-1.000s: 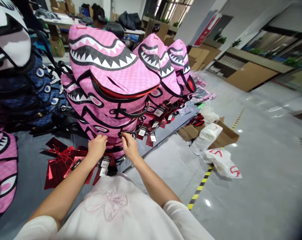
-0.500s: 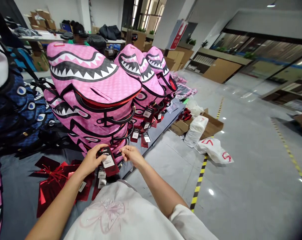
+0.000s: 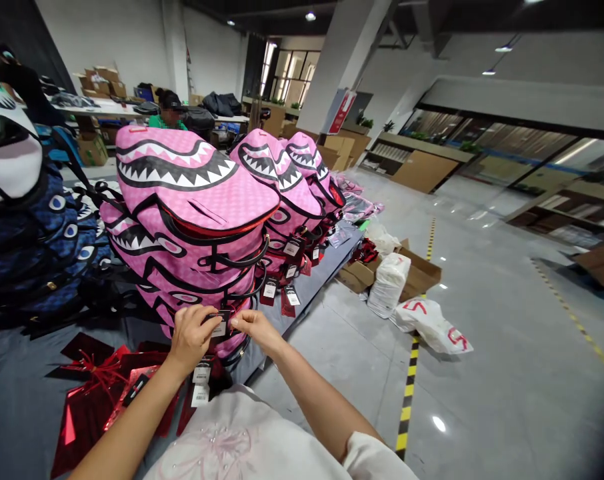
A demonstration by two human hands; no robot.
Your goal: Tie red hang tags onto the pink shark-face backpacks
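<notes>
At the nearest pink stack [image 3: 211,277], head view: the left hand [image 3: 191,337] pinches a flat, dark card tag [image 3: 221,325] between thumb and fingers; the right hand [image 3: 258,328] has its fingertips pressed together at the tag's edge, their grip too small to tell.
Bags [image 3: 182,203]: smooth checked pink, domed, printed with jagged white teeth; three stacks visible.
Red tags [image 3: 75,413]: glossy rectangles heaped by the left forearm [image 3: 137,413], too overlapped to count.
Table [image 3: 22,353]: grey cloth.
Room: shiny grey floor [image 3: 352,380], striped tape [image 3: 409,397], a white bag [image 3: 432,325] with red marks, two people [image 3: 160,123] behind.
</notes>
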